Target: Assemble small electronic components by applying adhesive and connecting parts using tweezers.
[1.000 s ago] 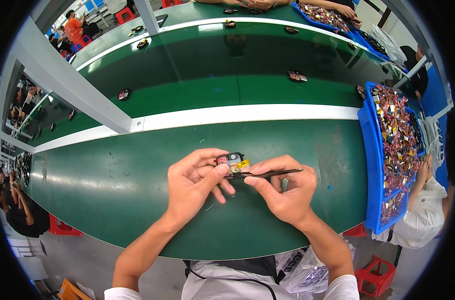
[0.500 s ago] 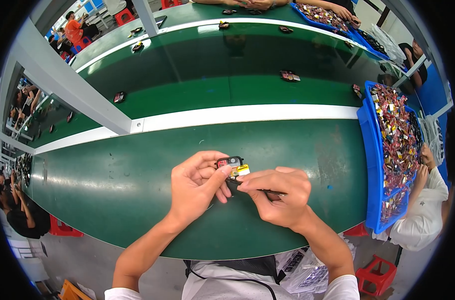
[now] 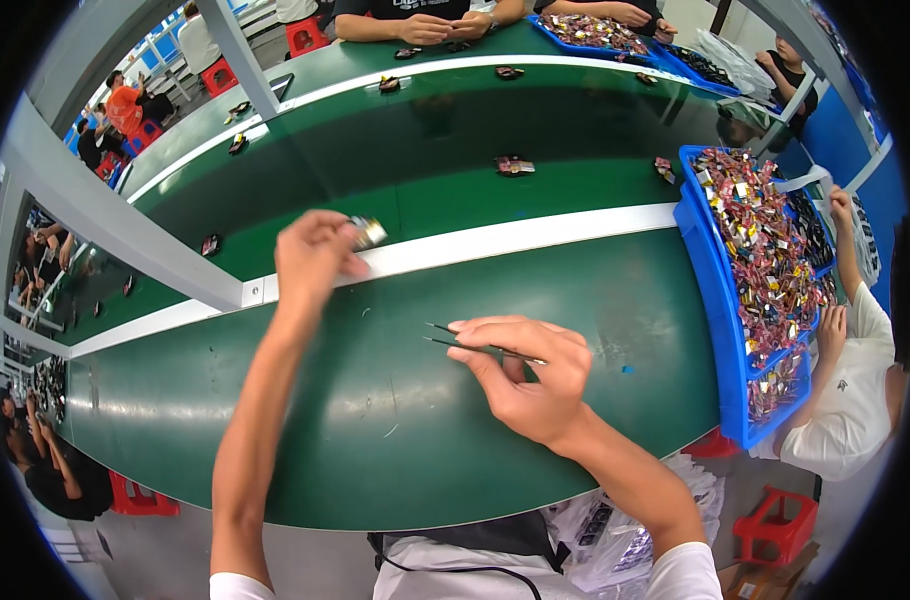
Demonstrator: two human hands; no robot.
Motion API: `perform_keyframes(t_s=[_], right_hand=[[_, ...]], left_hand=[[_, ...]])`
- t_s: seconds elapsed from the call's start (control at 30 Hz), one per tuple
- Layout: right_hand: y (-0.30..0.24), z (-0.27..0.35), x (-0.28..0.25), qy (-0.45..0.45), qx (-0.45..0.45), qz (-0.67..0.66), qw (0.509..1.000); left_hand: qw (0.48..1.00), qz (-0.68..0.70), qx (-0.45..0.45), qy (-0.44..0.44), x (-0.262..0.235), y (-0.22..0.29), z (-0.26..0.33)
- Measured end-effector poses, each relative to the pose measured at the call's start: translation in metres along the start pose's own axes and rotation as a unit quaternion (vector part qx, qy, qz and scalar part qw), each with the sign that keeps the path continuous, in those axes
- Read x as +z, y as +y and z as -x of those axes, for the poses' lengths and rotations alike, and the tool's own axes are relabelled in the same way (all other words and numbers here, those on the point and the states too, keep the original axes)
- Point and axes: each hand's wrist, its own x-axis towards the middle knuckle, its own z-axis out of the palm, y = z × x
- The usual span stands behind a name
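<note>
Black, slender tweezers (image 3: 485, 346) lie lengthwise across the view, held above the green bench (image 3: 165, 420); their two tips point to the person's left, inclined slightly toward the far side, and stand apart with nothing between them. The rear end runs back into the right hand (image 3: 537, 385), whose grip is closed on the tool: thumb on the near side, forefinger along the far side, remaining fingers folded behind. The right forearm enters at lower right and slants up and leftward to the wrist.

Small electronic part (image 3: 368, 233), whitish and dark: located at the fingertips of the left hand (image 3: 310, 258), which grips it between thumb and fingers. Its long axis seems to slope upward to the right, though blur leaves its exact facing uncertain. In the view it appears just beyond the far edge of the white rail (image 3: 535, 232); its height above the surface cannot be told. The left arm is extended, its forearm rising steeply from the lower edge, fingers bent and directed away from the body.

Surroundings: beyond the rail, a dark unit (image 3: 514, 165) rests on a green strip (image 3: 435, 205). At right, a blue tray (image 3: 710, 290) contains heaped small components (image 3: 755, 230), with a co-worker in a white sleeve (image 3: 840, 435) beside it.
</note>
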Motion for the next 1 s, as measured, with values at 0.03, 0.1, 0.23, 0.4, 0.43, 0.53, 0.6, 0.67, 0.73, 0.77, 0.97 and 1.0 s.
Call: perform_keyframes(t_s=[0.03,0.1,0.23,0.4,0.43,0.53,0.6,0.67,0.73,0.77,0.97,1.0], right_hand=[[0.001,-0.001,-0.002,0.004,-0.004,-0.006,1.0],[0.004,0.0,-0.004,0.013,-0.006,-0.005,1.0],[0.008,0.006,0.005,0.012,-0.026,-0.034,0.999],[0.009,0.01,0.007,-0.02,-0.064,-0.001,0.998],[0.008,0.01,0.007,-0.026,-0.072,0.006,0.997],[0.009,0.01,0.003,-0.03,-0.057,0.02,0.998],[0.01,0.01,0.006,-0.03,-0.056,0.018,0.998],[0.011,0.01,0.007,-0.027,-0.049,0.02,0.998],[0.009,0.01,0.008,-0.034,-0.047,0.017,0.998],[0.008,0.011,0.008,-0.035,-0.047,0.014,0.998],[0.006,0.013,0.009,-0.034,-0.073,0.019,0.997],[0.007,0.012,0.008,-0.03,-0.065,0.01,0.997]], left_hand=[[0.999,-0.007,0.016,0.035,-0.004,-0.006,-0.023],[0.982,-0.162,0.036,0.087,-0.013,-0.012,-0.057],[0.814,-0.523,0.118,0.222,-0.028,-0.028,-0.106],[0.87,-0.357,0.326,0.097,0.059,0.006,-0.121],[0.909,-0.291,0.297,0.036,0.084,0.014,-0.12],[0.982,-0.14,0.061,-0.115,0.145,0.034,-0.114],[0.982,-0.152,0.018,-0.108,0.159,0.028,-0.113],[0.98,-0.173,0.024,-0.097,0.162,0.025,-0.111],[0.982,-0.154,-0.017,-0.104,0.157,0.023,-0.113],[0.982,-0.155,-0.018,-0.102,0.155,0.022,-0.112],[0.991,-0.092,0.02,-0.094,0.125,0.026,-0.087],[0.992,-0.077,0.023,-0.096,0.118,0.028,-0.077]])
